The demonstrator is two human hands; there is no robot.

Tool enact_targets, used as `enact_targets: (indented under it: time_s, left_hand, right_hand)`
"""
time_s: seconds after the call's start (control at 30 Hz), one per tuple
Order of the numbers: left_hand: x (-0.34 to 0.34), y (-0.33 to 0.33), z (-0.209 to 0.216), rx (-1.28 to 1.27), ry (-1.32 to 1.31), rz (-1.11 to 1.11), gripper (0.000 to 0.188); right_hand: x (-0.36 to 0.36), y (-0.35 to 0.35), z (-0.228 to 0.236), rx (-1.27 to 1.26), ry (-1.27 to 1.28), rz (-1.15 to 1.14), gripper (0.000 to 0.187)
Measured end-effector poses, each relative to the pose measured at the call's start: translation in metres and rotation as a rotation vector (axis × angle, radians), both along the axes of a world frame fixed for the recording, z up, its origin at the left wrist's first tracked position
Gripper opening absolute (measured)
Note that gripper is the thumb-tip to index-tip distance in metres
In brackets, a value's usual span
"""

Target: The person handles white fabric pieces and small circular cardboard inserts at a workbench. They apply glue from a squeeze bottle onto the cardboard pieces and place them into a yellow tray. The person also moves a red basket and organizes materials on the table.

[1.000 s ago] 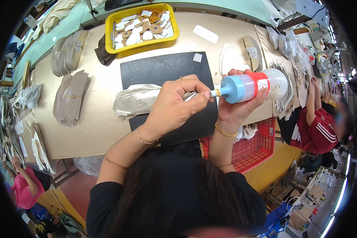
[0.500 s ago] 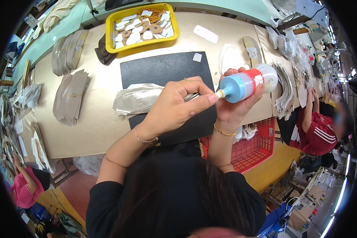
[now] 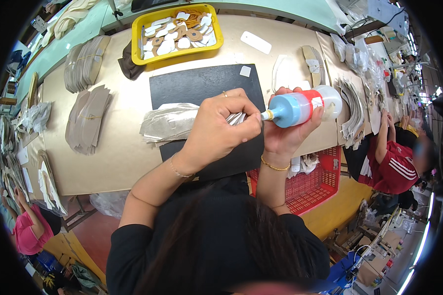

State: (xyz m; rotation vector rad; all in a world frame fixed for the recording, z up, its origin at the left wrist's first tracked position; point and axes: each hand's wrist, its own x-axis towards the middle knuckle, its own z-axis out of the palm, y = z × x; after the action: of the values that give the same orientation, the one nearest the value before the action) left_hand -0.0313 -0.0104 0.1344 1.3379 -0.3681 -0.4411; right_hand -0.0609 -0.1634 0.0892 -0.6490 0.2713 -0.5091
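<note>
My right hand (image 3: 283,140) is wrapped round a squeeze bottle (image 3: 307,106) with a clear body, a red band and a blue top, tilted on its side. Its pale narrow nozzle (image 3: 267,116) points left toward my other hand. There my left hand (image 3: 220,129) is closed in a pinch at the nozzle's tip; whether the fingertips touch it or hold some small thing is hidden. Below and behind the left hand, a fanned stack of grey-beige cut pieces (image 3: 167,124) lies on a black mat (image 3: 206,83). A small white square (image 3: 245,71) rests on the mat's far right corner.
A yellow tray (image 3: 218,37) of white and tan cut pieces stands at the back. Banded stacks of pieces (image 3: 87,118) lie left; more (image 3: 352,113) lie right. A red crate (image 3: 312,187) sits below the table's edge. Co-workers (image 3: 391,164) are on both sides.
My left hand has drawn slightly left, and more of the nozzle's tip shows. The bottle has shifted a little left and down with my right hand.
</note>
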Motion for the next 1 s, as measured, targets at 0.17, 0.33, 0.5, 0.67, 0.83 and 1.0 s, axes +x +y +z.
enact_targets:
  time_s: [0.17, 0.33, 0.5, 0.67, 0.83, 1.0]
  left_hand:
    - [-0.001, -0.005, -0.005, -0.009, -0.033, 0.044, 0.008]
    - [-0.005, -0.007, -0.012, -0.100, -0.027, 0.013, 0.014]
    - [-0.005, -0.004, -0.016, -0.125, -0.055, 0.013, 0.015]
    - [0.000, 0.000, -0.017, -0.087, -0.151, -0.029, 0.013]
    - [0.008, 0.010, -0.008, 0.026, -0.127, -0.130, 0.019]
    - [0.011, 0.017, -0.002, 0.118, -0.176, -0.178, 0.018]
  right_hand:
    - [0.000, 0.001, -0.001, 0.017, 0.047, 0.010, 0.057]
    - [0.001, 0.004, -0.002, 0.201, 0.092, 0.102, 0.058]
    - [0.003, 0.006, -0.005, 0.320, 0.053, 0.177, 0.059]
    - [0.004, 0.004, -0.007, 0.431, 0.019, 0.239, 0.058]
    - [0.003, 0.005, -0.006, 0.329, 0.079, 0.196, 0.057]
    - [0.001, 0.004, -0.006, 0.276, 0.071, 0.176, 0.057]
